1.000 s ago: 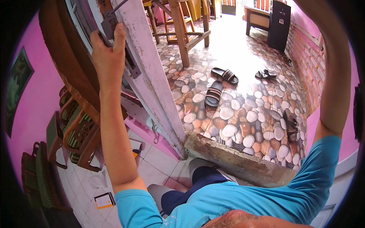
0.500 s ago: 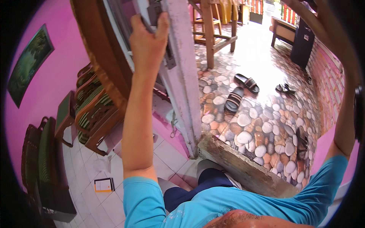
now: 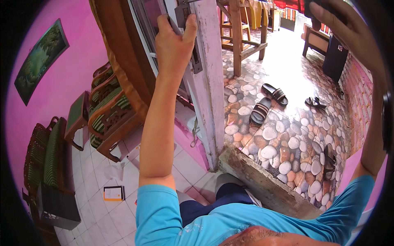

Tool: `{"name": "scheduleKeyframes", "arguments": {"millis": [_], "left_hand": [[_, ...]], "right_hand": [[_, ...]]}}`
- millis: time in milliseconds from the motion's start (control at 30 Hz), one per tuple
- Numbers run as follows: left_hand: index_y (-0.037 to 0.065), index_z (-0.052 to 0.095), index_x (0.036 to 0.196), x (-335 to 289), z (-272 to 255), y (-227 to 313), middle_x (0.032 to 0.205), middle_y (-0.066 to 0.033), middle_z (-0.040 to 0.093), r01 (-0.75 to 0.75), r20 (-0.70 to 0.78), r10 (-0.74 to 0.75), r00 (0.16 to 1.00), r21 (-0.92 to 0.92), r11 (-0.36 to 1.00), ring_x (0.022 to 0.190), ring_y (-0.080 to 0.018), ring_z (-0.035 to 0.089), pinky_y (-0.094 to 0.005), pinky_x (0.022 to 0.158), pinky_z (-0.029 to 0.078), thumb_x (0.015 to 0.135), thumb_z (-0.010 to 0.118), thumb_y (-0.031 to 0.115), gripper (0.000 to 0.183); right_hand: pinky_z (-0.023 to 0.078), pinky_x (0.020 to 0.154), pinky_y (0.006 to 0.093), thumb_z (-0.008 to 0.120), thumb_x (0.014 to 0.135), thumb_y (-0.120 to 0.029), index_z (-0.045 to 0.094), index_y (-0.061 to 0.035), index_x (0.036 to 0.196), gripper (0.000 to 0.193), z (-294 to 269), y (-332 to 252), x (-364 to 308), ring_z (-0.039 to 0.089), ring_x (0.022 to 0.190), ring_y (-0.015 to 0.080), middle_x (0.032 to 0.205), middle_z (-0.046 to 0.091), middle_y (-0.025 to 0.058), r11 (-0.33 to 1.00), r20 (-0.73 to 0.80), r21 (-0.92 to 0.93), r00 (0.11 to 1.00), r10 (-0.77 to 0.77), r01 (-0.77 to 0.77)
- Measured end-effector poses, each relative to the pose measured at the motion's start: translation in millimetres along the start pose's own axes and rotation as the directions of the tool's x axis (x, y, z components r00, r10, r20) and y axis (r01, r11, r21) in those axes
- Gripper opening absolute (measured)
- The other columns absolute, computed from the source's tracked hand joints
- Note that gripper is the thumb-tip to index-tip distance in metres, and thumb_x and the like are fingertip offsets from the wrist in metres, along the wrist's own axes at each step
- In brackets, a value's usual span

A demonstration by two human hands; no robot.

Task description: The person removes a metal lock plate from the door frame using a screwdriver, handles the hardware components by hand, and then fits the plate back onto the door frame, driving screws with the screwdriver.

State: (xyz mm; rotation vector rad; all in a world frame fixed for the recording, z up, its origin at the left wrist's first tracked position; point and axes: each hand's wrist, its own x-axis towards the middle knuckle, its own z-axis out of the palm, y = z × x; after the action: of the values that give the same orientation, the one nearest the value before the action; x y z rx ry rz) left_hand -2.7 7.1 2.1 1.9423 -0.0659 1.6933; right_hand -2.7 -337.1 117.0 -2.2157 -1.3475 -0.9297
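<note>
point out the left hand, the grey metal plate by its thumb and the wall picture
Left hand (image 3: 176,51): head view, back of the hand
Grey metal plate (image 3: 182,15): head view, its flat face
Wall picture (image 3: 42,62): head view, middle of its surface

Both arms are raised. The left forearm (image 3: 158,123) runs nearly upright to the left hand (image 3: 175,45), its back to the camera, thumb and forefinger bent in a pinch. The right forearm (image 3: 374,119) climbs the right rim; the right hand (image 3: 349,30) angles inward, its grip hard to judge in shadow.
</note>
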Motion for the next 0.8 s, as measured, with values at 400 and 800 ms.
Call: {"name": "scheduleKeyframes", "arguments": {"millis": [400, 800], "left_hand": [[-0.002, 0.06, 0.107, -3.5, -9.9, 3.3, 0.088, -0.0138, 0.073, 0.003, -0.017, -0.002, 1.0, 0.018, 1.0, 0.082, -0.0227, 0.07, -0.0354, 0.078, 0.054, 0.094, 0.072, 0.041, 0.047], [-0.002, 0.059, 0.109, -2.1, 4.5, 9.7, 0.09, -0.0149, 0.073, 0.036, 0.019, -0.035, 0.999, -0.067, 0.997, 0.081, -0.0247, 0.071, -0.0365, 0.077, 0.054, 0.094, 0.072, 0.043, 0.049]], "right_hand": [[0.033, 0.046, 0.0266, 0.056, 0.105, -0.034, 0.062, 0.0006, 0.114, 0.036, 36.9, 6.1, 6.1, 0.042, 0.052, 0.0072, 0.075, 0.058, 0.0031, 0.936, -0.19, -0.186, 0.923, -0.334, 0.3], [0.034, 0.045, 0.0275, 0.056, 0.106, -0.027, 0.065, 0.0051, 0.103, 0.034, 4.4, 9.2, 16.8, 0.038, 0.047, 0.0075, 0.076, 0.059, 0.0052, 0.875, 0.028, -0.123, 0.883, -0.469, 0.468]]}}
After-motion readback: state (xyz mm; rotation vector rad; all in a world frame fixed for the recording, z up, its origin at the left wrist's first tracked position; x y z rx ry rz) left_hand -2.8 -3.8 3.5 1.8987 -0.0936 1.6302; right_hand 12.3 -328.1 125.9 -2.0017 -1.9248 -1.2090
